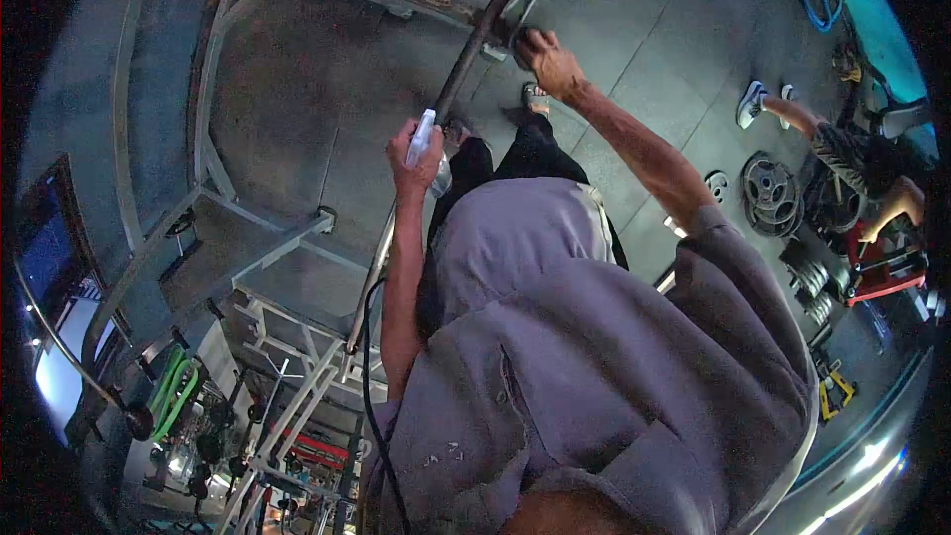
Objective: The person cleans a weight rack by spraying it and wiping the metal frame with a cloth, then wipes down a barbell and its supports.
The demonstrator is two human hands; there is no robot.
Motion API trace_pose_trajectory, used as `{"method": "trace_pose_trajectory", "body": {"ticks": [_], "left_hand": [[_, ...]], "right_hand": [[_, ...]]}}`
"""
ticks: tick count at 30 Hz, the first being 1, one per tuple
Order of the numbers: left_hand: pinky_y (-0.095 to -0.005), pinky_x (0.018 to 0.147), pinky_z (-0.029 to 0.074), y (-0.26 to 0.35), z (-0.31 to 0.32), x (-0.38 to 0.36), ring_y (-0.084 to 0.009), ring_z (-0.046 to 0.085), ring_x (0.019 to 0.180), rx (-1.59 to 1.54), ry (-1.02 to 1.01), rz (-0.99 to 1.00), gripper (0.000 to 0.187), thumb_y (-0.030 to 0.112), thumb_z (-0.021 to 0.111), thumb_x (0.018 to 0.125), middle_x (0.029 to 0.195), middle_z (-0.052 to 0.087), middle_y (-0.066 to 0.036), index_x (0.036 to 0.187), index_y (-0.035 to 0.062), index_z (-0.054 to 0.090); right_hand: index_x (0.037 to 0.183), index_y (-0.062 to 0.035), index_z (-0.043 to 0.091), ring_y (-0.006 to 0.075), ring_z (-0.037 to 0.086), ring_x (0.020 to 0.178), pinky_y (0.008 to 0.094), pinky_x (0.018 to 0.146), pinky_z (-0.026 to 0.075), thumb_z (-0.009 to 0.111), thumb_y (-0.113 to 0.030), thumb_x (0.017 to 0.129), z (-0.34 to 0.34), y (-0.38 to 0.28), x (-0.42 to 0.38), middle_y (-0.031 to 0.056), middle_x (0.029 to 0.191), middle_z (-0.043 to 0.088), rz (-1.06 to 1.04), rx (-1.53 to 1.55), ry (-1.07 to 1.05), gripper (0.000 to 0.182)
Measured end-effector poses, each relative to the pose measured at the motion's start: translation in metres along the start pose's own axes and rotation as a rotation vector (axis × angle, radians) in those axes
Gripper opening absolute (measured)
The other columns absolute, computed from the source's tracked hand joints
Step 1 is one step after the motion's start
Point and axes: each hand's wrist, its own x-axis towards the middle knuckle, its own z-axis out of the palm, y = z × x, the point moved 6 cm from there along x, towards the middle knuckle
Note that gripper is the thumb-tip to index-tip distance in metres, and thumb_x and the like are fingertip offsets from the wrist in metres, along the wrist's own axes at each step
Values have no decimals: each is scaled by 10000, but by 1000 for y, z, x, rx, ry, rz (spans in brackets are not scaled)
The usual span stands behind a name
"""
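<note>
My left hand (414, 157) is closed around a spray bottle with a white trigger head (422, 134); part of its clear body shows below the hand. Right beside that hand runs a long metal bar (461, 79), crossing the view from top to lower left. My right hand (551, 61) reaches forward, fingers curled over something dark by a metal end plate (533, 8) of the rack frame. Whether the dark thing is a cloth or a part of the frame, I cannot make out.
A steel frame (267, 258) stands on the left, with green bands (173, 386) behind it. Weight plates (772, 193) lie to the right, near a seated person (862, 154) and a red stand (887, 272). A black cord (367, 386) hangs along my left side.
</note>
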Motion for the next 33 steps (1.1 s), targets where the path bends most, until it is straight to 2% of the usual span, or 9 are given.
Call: {"method": "trace_pose_trajectory", "body": {"ticks": [3, 7, 11, 14, 19, 27, 28, 31, 33], "left_hand": [[-338, 567, 440, 6, -6, 5, -165, 550, 597, 11, 15, 6, 223, 232, 698, 741, 651, 575, -66, 763, 38, 590], [-374, 542, 428, -1, -12, -4, -224, 581, 575, -18, 122, 19, 243, 248, 688, 727, 629, 584, -121, 703, 41, 563], [-375, 547, 423, -41, -13, -7, -240, 562, 566, 47, 135, 50, 239, 250, 686, 733, 631, 581, -122, 707, 41, 572], [-379, 544, 422, -57, -17, -14, -253, 561, 565, 63, 182, 22, 234, 249, 690, 728, 635, 580, -125, 712, 42, 583], [-397, 546, 422, -36, -26, -17, -266, 561, 566, 3, 197, -23, 249, 264, 697, 714, 637, 576, -129, 712, 40, 588], [-403, 562, 433, -46, -28, -18, -286, 572, 581, 156, 365, 133, 298, 294, 702, 717, 650, 588, -141, 761, 23, 588], [-403, 566, 435, -39, -30, -17, -287, 576, 588, 173, 367, 140, 294, 296, 702, 719, 651, 590, -138, 769, 27, 591], [-397, 572, 441, -39, -31, -13, -276, 589, 602, -19, 309, 87, 275, 288, 696, 728, 655, 597, -132, 780, 35, 602], [-390, 570, 443, -49, -26, -14, -263, 594, 606, -125, 260, -5, 260, 278, 691, 734, 657, 601, -127, 777, 37, 603]], "right_hand": [[1092, -80, 581, 354, 479, 1110, 365, 821, 531, 553, -143, 783, -11, 12, 1, 147, 1160, 523, -143, 123, -80, 317], [1106, -82, 563, 354, 542, 1037, 408, 799, 525, 593, -158, 754, -44, 56, 24, 154, 1096, 566, 404, 299, 262, 361], [1020, -98, 579, 320, 605, 913, 426, 693, 515, 650, -198, 757, 3, 13, 34, 167, 996, 601, 58, 45, 243, 291], [976, -101, 601, 319, 622, 830, 424, 683, 518, 641, -190, 764, -59, 33, 38, 151, 1007, 593, 323, 173, -186, 233], [1033, -161, 605, 325, 646, 792, 424, 614, 527, 706, -219, 689, 12, 23, 34, 151, 1142, 575, 159, 16, 172, 364], [1025, -156, 617, 315, 650, 768, 422, 636, 531, 673, -307, 710, 26, 29, 34, 148, 972, 635, 318, 15, -83, 353], [1044, -146, 610, 318, 642, 750, 428, 646, 520, 652, -347, 743, 50, 25, 28, 121, 902, 653, -3, -108, 223, 365], [1050, -131, 613, 330, 632, 758, 427, 668, 515, 650, -320, 748, 19, 27, 39, 113, 950, 651, 203, 158, -207, 359], [1024, -116, 625, 337, 629, 786, 419, 670, 511, 665, -297, 727, 2, 29, 41, 129, 928, 655, 261, 282, 36, 351]]}}
